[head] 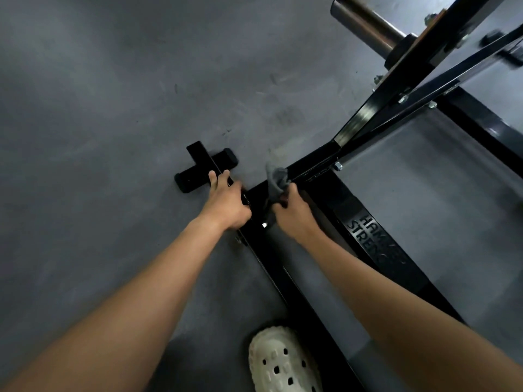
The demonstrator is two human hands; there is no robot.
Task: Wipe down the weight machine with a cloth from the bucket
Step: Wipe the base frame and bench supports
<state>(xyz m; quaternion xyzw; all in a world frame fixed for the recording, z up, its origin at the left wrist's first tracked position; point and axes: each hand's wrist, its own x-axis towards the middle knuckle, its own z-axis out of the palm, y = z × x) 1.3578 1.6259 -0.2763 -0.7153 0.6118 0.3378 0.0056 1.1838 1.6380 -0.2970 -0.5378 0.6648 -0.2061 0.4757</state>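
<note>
Scuffed matte grey floor (99, 108) under a glossy black square-tube frame (322, 193). Left hand (226, 202) rests on its bar, fingers straight. At centre, right hand (294, 213) clutches a crumpled grey cloth (276, 179) against the joint. Lettering (368, 236) at 4 o'clock reads partly "HAM… STREN…". Chrome sleeve (362, 21) at 1 o'clock.

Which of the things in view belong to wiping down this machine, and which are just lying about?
Belongs to the job:
black machine frame
grey cloth, bunched against the frame
right hand, holding the cloth
left hand, resting on the frame's bar

Just there:
white shoe at the bottom edge
grey floor
</note>
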